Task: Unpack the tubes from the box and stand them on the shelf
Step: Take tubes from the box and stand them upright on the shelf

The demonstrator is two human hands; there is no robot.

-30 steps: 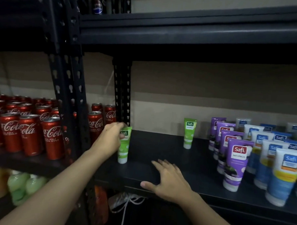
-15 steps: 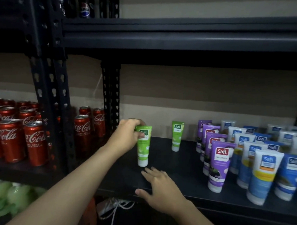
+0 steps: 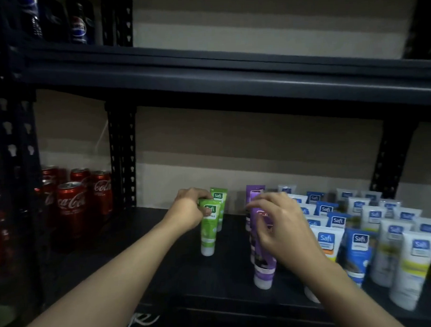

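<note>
While the left hand (image 3: 189, 211) pinches the top of the upright green tube (image 3: 207, 235), the right hand (image 3: 284, 232) curls against the front purple tube (image 3: 263, 272); whether it grips, I cannot tell.

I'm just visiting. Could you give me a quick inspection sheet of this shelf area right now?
Surface: dark shelf, tubes standing on it.
Job's things: front green tube and back green tube upright; purple tubes, then blue and white tubes, in rows rightward; box not in view.
Clutter: nothing seen.
Hands: left hand grips front green tube's top; right hand before purple tubes, grip unclear.
Cables: white cable below the shelf.
Surroundings: Coca-Cola cans left, Pepsi bottles above.
</note>
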